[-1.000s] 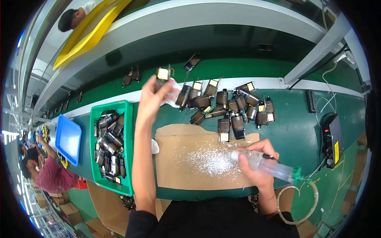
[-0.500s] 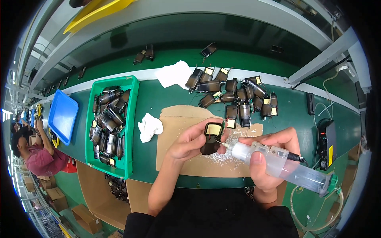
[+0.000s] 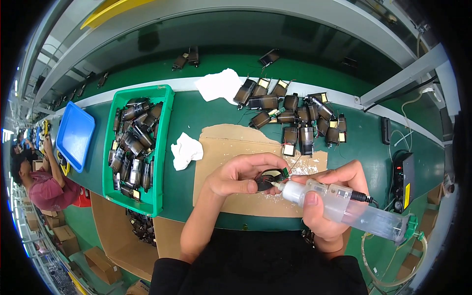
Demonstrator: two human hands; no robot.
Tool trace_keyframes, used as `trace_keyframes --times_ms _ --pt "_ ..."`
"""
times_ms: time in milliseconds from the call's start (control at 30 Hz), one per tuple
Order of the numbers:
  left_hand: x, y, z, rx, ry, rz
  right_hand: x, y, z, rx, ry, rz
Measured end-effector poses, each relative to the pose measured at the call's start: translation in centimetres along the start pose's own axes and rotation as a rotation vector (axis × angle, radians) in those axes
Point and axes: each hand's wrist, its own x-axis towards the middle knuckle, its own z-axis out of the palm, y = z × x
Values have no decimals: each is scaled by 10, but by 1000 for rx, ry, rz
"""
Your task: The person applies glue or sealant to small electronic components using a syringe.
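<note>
Over the cardboard sheet (image 3: 221,157), my left hand (image 3: 230,178) pinches a small dark translucent plastic housing (image 3: 264,184). A little green circuit board (image 3: 285,172) and thin wires show at its edge. My right hand (image 3: 328,221) is wrapped round a clear dispensing syringe (image 3: 376,220) with a white front collar and a green rear cap. Its narrow tip points left and meets the housing or stops just short of it; I cannot tell which. My fingers hide part of the housing.
Similar dark housings (image 3: 306,140) lie in a group at the back. More fill a green crate (image 3: 164,147) at left, near a blue tray (image 3: 73,130). White tissues (image 3: 187,151) lie between. A black controller box (image 3: 404,179) stands right. A co-worker (image 3: 49,189) sits far left.
My left hand has turned the housing, so its pale yellow patch is out of sight and the circuit board shows. The syringe tip has shifted slightly left and down with it.
</note>
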Motion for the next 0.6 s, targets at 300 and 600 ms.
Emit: trace_keyframes --times_ms 300,600 --pt "-3 1 -2 9 -38 -4 0 -2 0 -2 -15 40" --pt "-3 2 -2 -15 -67 -2 -2 -5 0 -58 -14 39"
